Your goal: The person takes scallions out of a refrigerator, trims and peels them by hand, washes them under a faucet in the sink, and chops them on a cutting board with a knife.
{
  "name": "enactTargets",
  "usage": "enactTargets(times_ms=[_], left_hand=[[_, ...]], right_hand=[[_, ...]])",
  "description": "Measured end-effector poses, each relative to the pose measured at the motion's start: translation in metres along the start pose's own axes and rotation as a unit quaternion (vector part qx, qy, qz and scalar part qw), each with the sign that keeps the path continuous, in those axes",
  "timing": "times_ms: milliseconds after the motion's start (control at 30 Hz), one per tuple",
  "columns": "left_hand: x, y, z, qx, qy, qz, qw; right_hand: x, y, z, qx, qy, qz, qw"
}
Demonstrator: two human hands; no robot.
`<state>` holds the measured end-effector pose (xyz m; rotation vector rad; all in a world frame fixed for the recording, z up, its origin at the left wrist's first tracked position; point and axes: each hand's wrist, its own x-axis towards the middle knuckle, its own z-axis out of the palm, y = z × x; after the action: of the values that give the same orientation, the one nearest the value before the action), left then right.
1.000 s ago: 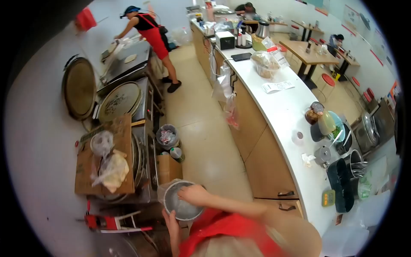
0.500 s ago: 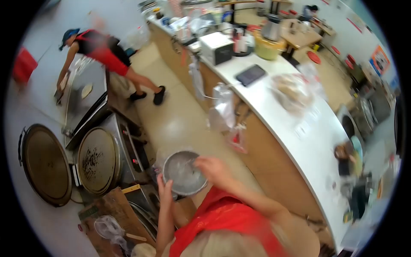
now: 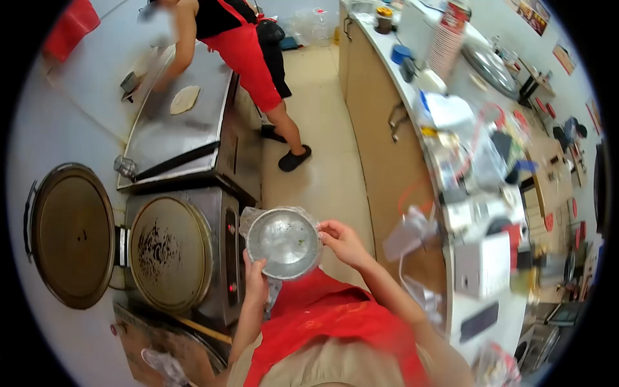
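A round metal bowl with a clear plastic bag around its rim is held up in front of my red apron. A few small green bits show inside the bowl. My left hand grips its lower left side, thumb over the rim. At the right edge, my right hand pinches the rim or the bag there; which of the two, I cannot tell.
On my left is a round griddle with its lid raised. Beyond, a person in a red apron leans over a flat griddle bearing a flatbread. A cluttered counter runs along my right.
My view has turned left and come nearer to the other person. My right hand has moved from over the bowl's inside to its right edge. The left hand still holds the bowl.
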<state>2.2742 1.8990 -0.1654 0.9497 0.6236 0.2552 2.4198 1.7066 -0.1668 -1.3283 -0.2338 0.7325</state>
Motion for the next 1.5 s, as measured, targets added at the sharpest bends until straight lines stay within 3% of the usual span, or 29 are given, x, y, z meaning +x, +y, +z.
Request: enactTargets(times_ms=[100, 200, 300, 433, 533, 667, 767, 900, 1067, 1167, 1200, 1300, 1400, 1500], left_hand=[[0.151, 0.023, 0.031, -0.001, 0.011, -0.033, 0.999], [0.313, 0.067, 0.087, 0.079, -0.008, -0.059, 0.995], [0.498, 0.083, 0.169, 0.142, -0.049, -0.087, 0.985], [0.717, 0.080, 0.305, 0.050, -0.087, -0.084, 0.991], [0.819, 0.109, 0.418, -0.044, -0.026, -0.179, 0.982], [1.007, 0.145, 0.544, -0.252, -0.012, -0.151, 0.956], [1.155, 0.167, 0.575, -0.317, 0.089, -0.154, 0.932], [1.294, 0.228, 0.608, -0.298, 0.085, -0.103, 0.945], [1.496, 0.256, 0.623, -0.152, 0.138, -0.107, 0.973], [1.640, 0.303, 0.641, -0.093, 0.103, -0.132, 0.981], [1.685, 0.312, 0.645, -0.062, 0.082, -0.130, 0.986], [1.823, 0.339, 0.679, 0.018, 0.035, -0.101, 0.994], [1.915, 0.382, 0.734, 0.104, 0.031, -0.042, 0.993], [2.014, 0.392, 0.780, 0.233, 0.044, 0.082, 0.968]], right_hand=[[0.152, -0.043, -0.026, -0.027, 0.034, -0.004, 0.999], [0.302, -0.101, -0.062, -0.015, 0.188, -0.052, 0.981], [0.428, -0.197, -0.118, -0.107, 0.271, -0.163, 0.943], [0.567, -0.287, -0.193, -0.247, 0.196, -0.167, 0.934], [0.677, -0.301, -0.268, -0.378, 0.331, -0.278, 0.819], [0.856, -0.403, -0.364, -0.320, 0.308, -0.218, 0.869], [0.995, -0.445, -0.398, -0.320, 0.271, -0.214, 0.882], [1.174, -0.467, -0.432, -0.280, 0.228, -0.155, 0.919], [1.407, -0.472, -0.477, -0.276, 0.254, -0.118, 0.919], [1.557, -0.502, -0.489, -0.349, 0.260, -0.106, 0.894], [1.595, -0.516, -0.491, -0.335, 0.252, -0.062, 0.906], [1.718, -0.556, -0.508, -0.304, 0.244, -0.099, 0.915], [1.830, -0.591, -0.553, -0.203, 0.249, -0.063, 0.945], [1.935, -0.625, -0.601, -0.425, 0.257, -0.055, 0.866]])
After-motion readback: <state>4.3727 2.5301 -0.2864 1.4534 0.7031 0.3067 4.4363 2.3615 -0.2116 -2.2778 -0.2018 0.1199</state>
